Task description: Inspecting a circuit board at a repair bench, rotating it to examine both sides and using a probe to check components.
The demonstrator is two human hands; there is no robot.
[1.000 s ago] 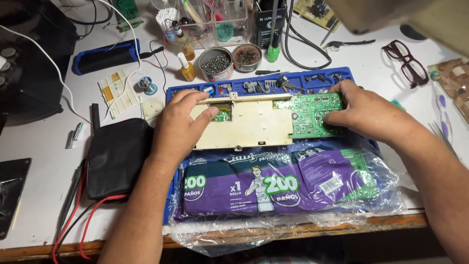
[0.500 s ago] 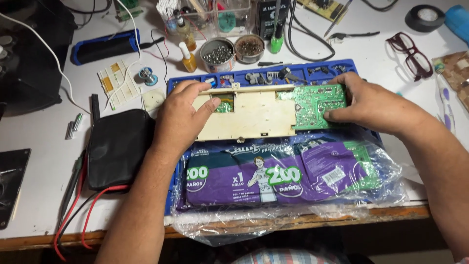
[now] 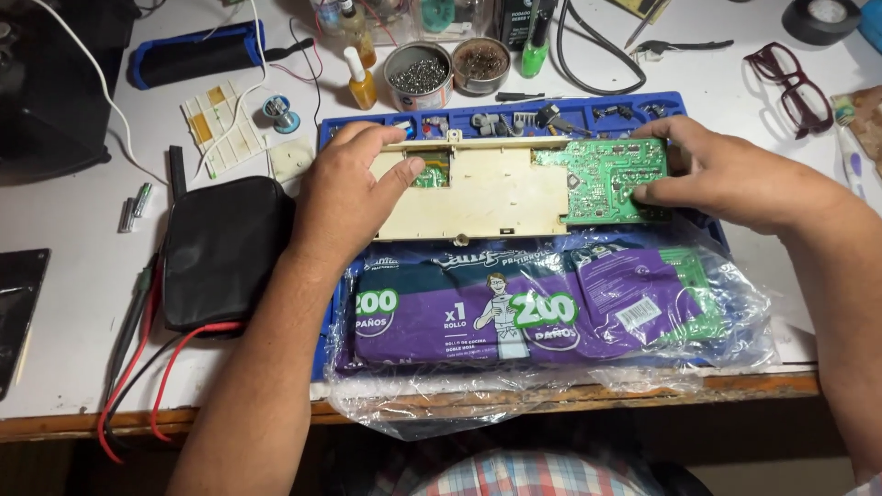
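My left hand (image 3: 354,188) lies palm down over the left end of the cream panel (image 3: 478,193), fingers curled on its far edge, thumb stretched right across its face. My right hand (image 3: 726,179) grips the panel's right end, fingers flat on top, thumb tucked beneath. Both forearms come up from the near side of the panel, bare, elbows spread wide.

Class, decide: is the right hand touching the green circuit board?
Touching. The head view shows the right hand with fingers resting flat on the green circuit board.
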